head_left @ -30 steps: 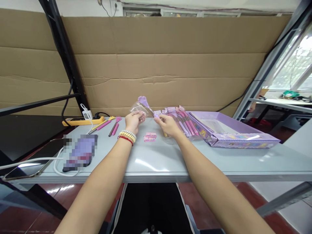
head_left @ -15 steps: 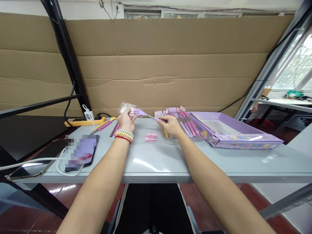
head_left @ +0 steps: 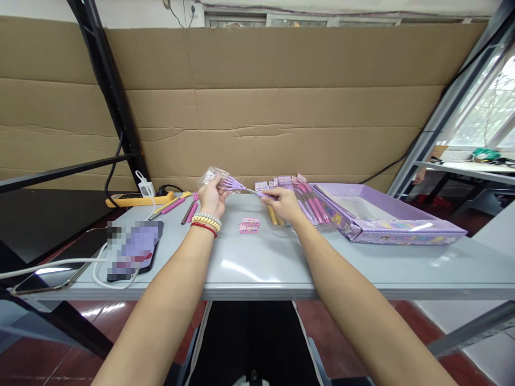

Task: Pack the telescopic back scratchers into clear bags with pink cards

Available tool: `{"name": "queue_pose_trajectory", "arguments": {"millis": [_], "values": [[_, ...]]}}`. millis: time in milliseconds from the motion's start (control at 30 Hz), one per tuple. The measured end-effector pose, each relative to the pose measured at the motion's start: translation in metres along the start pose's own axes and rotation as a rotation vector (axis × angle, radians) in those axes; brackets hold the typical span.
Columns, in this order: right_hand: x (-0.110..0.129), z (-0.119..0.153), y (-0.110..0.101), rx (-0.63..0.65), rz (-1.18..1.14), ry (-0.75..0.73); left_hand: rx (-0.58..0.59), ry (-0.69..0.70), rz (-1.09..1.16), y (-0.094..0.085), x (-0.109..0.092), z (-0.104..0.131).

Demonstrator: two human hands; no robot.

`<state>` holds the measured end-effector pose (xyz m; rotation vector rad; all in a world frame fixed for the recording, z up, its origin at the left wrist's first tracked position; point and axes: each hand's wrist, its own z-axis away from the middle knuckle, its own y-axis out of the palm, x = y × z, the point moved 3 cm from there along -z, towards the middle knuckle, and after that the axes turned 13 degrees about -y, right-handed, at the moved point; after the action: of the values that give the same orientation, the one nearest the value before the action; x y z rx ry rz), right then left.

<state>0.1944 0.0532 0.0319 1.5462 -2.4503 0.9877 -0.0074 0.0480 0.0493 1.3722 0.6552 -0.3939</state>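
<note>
A purple back scratcher (head_left: pixel 232 184) with a claw-like head and a thin metal rod spans the space between my hands above the table. My right hand (head_left: pixel 285 203) is closed around its purple handle. My left hand (head_left: pixel 212 199), with beaded bracelets and a red band on the wrist, pinches a crinkled clear plastic bag (head_left: pixel 210 175) beside the claw head. Whether those fingers also touch the head is hard to see. Small pink printed cards (head_left: pixel 249 225) lie on the table between my forearms. Several packaged pink and purple scratchers (head_left: pixel 311 203) lie right of my right hand.
An open purple printed box (head_left: pixel 406 232) stands at the right. Loose pink and yellow handled sticks (head_left: pixel 173 206) lie left of my left hand. Farther left are a yellow power strip (head_left: pixel 140 200), a phone (head_left: pixel 155 246) and a white cable (head_left: pixel 96 273). Cardboard (head_left: pixel 261 107) stands behind the table.
The claw head and my right hand have shifted slightly to the right. The plastic bag in my left hand has changed shape a little, and my left hand has moved slightly.
</note>
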Motion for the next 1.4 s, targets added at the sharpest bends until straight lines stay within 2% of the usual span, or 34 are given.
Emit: {"name": "queue_pose_trajectory", "arguments": {"millis": [100,267,467,600,867,1000,1167,1400], "values": [[0.000,0.000,0.002,-0.008,-0.031,0.022,0.063,0.012,-0.037,0.005,0.005,0.004],[0.000,0.000,0.004,0.014,-0.117,0.050,0.040,0.062,0.029,0.004,-0.002,0.005],[-0.003,0.000,0.002,0.005,-0.110,0.071,0.127,-0.047,0.042,0.006,-0.002,0.005],[-0.005,-0.001,0.001,-0.001,-0.113,0.075,0.110,-0.088,0.021,0.006,0.002,0.004],[-0.009,-0.002,-0.006,-0.025,-0.158,0.101,0.102,-0.087,0.036,0.005,-0.007,0.003],[-0.009,-0.002,-0.002,-0.014,-0.183,0.116,0.165,-0.109,-0.026,0.009,0.003,0.008],[-0.005,-0.002,0.001,-0.046,-0.164,0.131,0.197,-0.047,-0.117,0.014,0.017,0.014],[0.019,0.000,0.012,-0.073,-0.028,0.074,0.272,-0.064,-0.405,0.016,0.038,0.019]]}}
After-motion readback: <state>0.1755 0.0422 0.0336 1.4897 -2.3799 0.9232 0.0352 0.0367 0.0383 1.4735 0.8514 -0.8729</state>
